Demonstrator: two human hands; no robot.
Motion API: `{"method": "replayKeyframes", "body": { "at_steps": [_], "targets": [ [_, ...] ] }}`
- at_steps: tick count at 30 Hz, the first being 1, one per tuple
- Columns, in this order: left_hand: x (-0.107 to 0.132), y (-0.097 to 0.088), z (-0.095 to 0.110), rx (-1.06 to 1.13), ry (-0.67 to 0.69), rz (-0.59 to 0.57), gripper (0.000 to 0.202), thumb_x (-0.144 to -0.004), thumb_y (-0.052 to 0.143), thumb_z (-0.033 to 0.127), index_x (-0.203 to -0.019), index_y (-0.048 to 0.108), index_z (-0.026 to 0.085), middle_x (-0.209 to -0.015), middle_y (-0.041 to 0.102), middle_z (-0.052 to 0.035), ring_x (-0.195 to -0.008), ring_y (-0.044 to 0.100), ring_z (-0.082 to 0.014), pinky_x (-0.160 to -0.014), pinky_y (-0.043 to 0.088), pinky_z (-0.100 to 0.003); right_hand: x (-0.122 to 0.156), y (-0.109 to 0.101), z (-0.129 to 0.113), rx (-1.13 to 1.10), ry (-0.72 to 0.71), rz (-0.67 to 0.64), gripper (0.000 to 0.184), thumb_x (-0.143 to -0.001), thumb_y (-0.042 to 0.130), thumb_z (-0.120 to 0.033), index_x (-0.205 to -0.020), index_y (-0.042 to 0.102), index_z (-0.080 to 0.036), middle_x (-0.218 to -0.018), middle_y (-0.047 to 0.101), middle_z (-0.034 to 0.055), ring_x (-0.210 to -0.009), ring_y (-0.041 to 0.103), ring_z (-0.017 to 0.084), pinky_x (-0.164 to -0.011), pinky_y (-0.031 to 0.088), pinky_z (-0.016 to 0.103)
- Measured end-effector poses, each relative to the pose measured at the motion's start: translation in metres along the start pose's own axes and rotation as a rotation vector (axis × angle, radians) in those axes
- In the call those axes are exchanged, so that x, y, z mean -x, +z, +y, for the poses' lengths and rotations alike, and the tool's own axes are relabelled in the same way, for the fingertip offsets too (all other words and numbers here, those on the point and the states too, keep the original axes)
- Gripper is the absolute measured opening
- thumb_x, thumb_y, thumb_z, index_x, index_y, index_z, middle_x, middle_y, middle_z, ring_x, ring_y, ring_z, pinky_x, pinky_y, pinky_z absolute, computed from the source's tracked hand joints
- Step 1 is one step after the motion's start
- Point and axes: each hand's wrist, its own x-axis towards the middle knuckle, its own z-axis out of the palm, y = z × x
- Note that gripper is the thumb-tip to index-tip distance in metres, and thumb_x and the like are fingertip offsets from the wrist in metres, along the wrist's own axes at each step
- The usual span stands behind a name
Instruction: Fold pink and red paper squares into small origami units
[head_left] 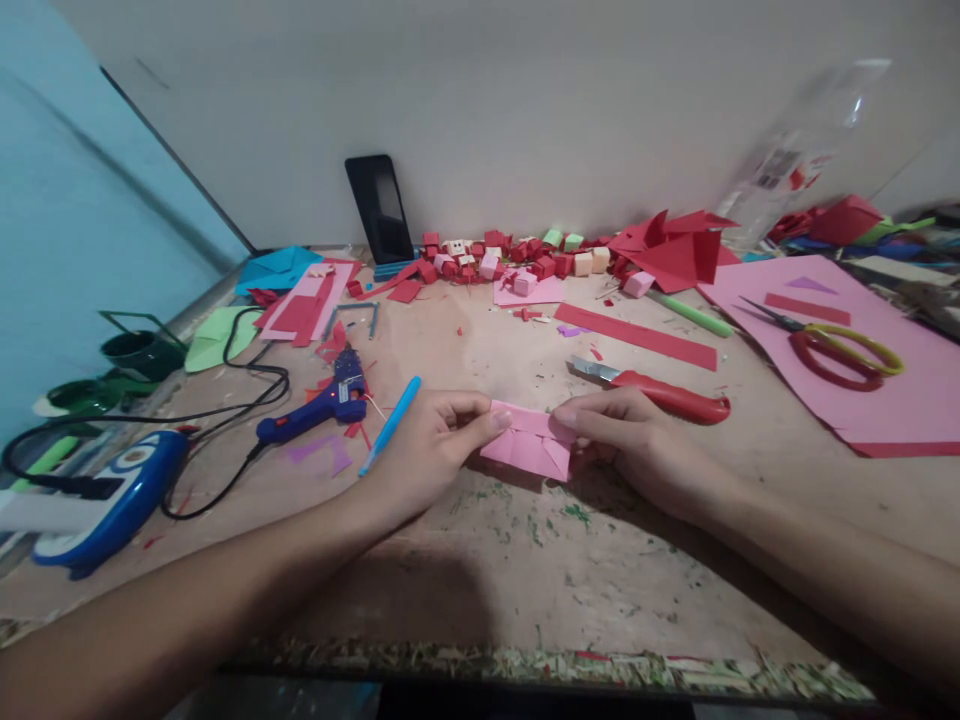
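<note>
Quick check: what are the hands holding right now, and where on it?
Both hold the folded pink paper piece: left hand pinches its left edge, right hand its right edge, low over the table.

Scuffed table (525,570) carries glue gun (322,405), red cutter (660,395), pink sheets (900,400) (scissors (804,334) on top), paper cubes (517,262).

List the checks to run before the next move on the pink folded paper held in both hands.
1. Left hand grip on the pink folded paper: fingertips pinch its left edge, ok.
2. Right hand grip: fingertips pinch its right edge, ok.
3. Red cutter: metal tip exposed, lying close behind the right hand, not ok.
4. Glue gun: corded, lying left of the left hand and apart from it; hot or not, cannot tell.
5. Creases on the paper's underside: hidden, cannot tell.
</note>
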Motion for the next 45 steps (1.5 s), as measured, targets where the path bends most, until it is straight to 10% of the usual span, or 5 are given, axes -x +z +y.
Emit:
{"method": "replayKeyframes", "body": {
  "at_steps": [25,45],
  "targets": [
    [0.0,0.0,-0.002,-0.068,-0.011,-0.108,0.029,-0.091,0.063,0.037,-0.076,0.072,0.014,-0.07,0.063,-0.0011,-0.066,0.052,-0.0141,-0.061,0.037,-0.025,0.003,0.004,-0.01,0.42,-0.05,-0.026,0.029,-0.086,0.072,-0.042,-0.073,0.077,-0.016,-0.065,0.064,0.0025,-0.059,0.049,0.015,-0.054,0.036,0.028],
    [0.005,0.004,0.008,-0.151,0.017,-0.17,0.037,-0.097,0.053,0.038,-0.067,0.057,0.017,-0.064,0.045,0.0036,-0.062,0.04,-0.0125,-0.058,0.031,-0.025,-0.001,0.004,-0.006,0.384,-0.131,0.017,0.021,-0.085,0.072,-0.034,-0.074,0.079,-0.018,-0.07,0.072,0.003,-0.063,0.057,0.015,-0.059,0.043,0.028]
  ]
}}
